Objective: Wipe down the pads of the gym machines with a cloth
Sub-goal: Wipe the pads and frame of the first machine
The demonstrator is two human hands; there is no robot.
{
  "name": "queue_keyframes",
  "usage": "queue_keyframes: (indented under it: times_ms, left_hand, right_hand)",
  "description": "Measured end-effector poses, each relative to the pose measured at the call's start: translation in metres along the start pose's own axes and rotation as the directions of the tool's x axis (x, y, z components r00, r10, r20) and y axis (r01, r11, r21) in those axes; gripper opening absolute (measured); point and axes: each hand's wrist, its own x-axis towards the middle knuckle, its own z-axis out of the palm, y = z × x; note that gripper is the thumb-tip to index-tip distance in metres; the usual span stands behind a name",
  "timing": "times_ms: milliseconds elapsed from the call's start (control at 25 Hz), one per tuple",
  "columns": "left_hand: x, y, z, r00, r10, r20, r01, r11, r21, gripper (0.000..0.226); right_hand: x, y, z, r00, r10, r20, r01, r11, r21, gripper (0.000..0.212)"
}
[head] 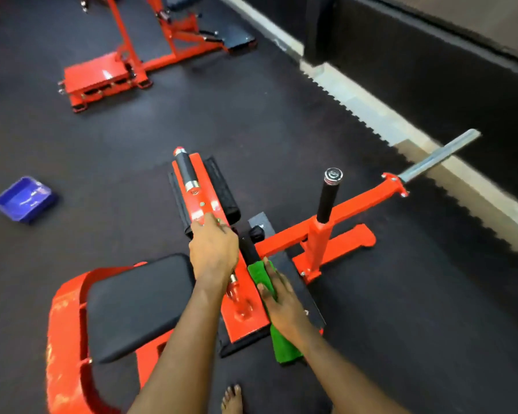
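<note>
Main worry here is the left side. The left hand [214, 252] has its fingers wrapped round the handle bar [186, 170] on top of the orange plate [245, 319]. It looks like it's steadying that whole knee-pad assembly. If that grip slips and the thing swings, the other hand is right beside it and could get pinched.

The green cloth [284, 349] is folded long. It lies along the right edge of the knee pad [295, 277], with the right hand [284, 304] flat on top of it, fingers straight and close together. 1 end of the cloth hangs off past the pad's near corner, so a fast stroke could drag it off. Pressing only with a flat palm, I'd guess it could bunch up too.

There's also a bare foot [232, 398] near the frame, so toes could get stubbed.

Other stuff, left to right:
- a blue tray [24, 199] on the floor, well apart
- a 2nd orange machine [126, 64] further back
- the black seat pad [138, 306] just left of the arm
- the upright grip [328, 198] and the chrome weight bar [440, 155] on the right

That upright post stands close to the pad's far end, so it'd crowd a long wipe that way.
</note>
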Motion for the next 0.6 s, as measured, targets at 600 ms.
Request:
queue_keyframes:
  times_ms: [600]
  left_hand:
    - [-0.004,-0.001,0.009,0.989,-0.018,-0.147,0.015,1.0,-0.026,0.019]
  right_hand:
    - [0.09,-0.038,0.001,0.999,0.048,0.016,-0.047,0.996,-0.072,0.057]
